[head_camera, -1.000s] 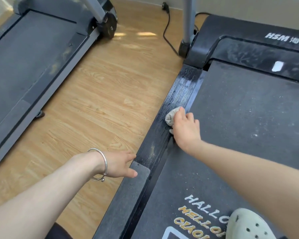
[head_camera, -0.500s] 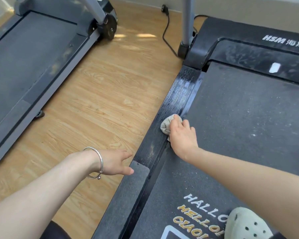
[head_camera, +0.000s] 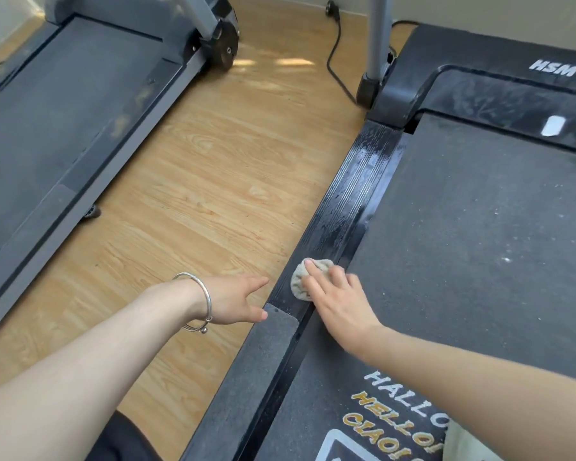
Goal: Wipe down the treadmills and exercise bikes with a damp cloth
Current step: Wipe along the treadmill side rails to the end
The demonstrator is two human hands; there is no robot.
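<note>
A black treadmill (head_camera: 479,211) fills the right side, its ribbed left side rail (head_camera: 356,194) wet and shiny. My right hand (head_camera: 338,301) presses a small bunched grey cloth (head_camera: 300,281) flat onto the near part of that rail, fingers laid over it. My left hand (head_camera: 236,299), with a silver bangle on the wrist, is spread beside the rail's outer edge, thumb touching a grey grip pad (head_camera: 263,354). A second grey treadmill (head_camera: 64,111) lies at the left.
Wood-look floor (head_camera: 213,181) runs between the two treadmills. A black power cable (head_camera: 336,54) trails from the wall to the right treadmill's upright post (head_camera: 378,44). The belt carries white specks and printed lettering (head_camera: 399,414). A pale shoe (head_camera: 463,444) shows at the bottom right.
My right hand has slid the cloth back along the side rail toward me, leaving a wet streak behind. My left hand stays by the rail's edge.
</note>
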